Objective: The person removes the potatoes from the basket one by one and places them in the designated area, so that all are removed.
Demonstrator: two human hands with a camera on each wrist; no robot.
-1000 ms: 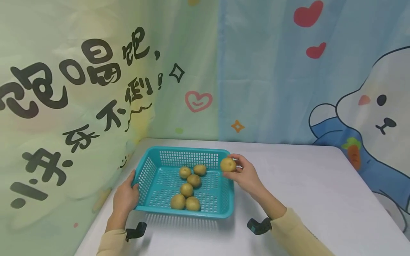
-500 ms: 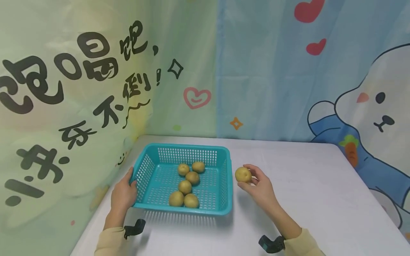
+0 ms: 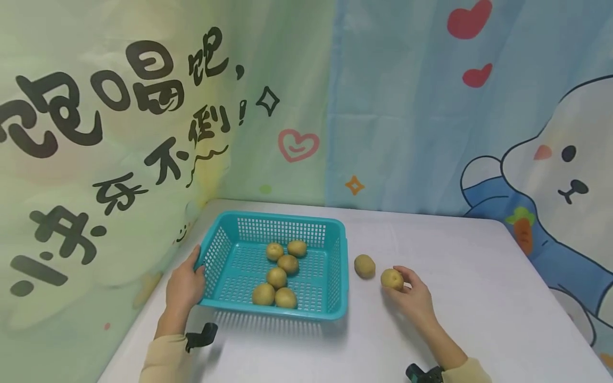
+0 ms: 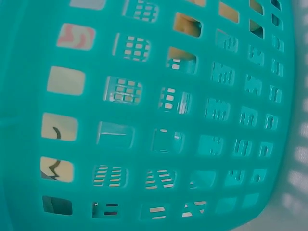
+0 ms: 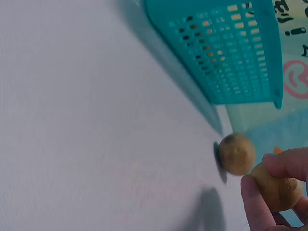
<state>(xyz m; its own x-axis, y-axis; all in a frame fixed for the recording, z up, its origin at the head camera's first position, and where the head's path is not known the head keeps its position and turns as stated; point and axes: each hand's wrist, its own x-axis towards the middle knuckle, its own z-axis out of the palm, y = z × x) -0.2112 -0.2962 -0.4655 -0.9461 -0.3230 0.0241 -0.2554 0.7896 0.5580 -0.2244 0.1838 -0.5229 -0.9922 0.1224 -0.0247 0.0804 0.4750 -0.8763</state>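
My left hand (image 3: 184, 286) grips the left end of a turquoise plastic basket (image 3: 346, 276); its fingers lie partly behind the rim, and the left wrist view shows only the perforated basket wall (image 4: 144, 113). Inside the basket are several potatoes (image 3: 288, 264) in a loose line. To the basket's right, my right hand (image 3: 415, 299) holds a potato (image 3: 392, 279) between thumb and fingers, a little above the table. Another potato (image 3: 365, 266) lies on the table between the basket and this hand. The right wrist view shows the held potato (image 5: 275, 188) close beside the lying one (image 5: 237, 154).
A white table (image 3: 479, 287) carries everything, with its far edge against a printed curtain (image 3: 397, 106). Another printed curtain (image 3: 119, 159) runs along the left side. Small black wrist cameras (image 3: 202, 336) sit on both wrists.
My right hand has carried a potato from over the basket's right rim rightward and nearer. The potato lying on the table now shows where the hand was before. My left hand stays on the basket.
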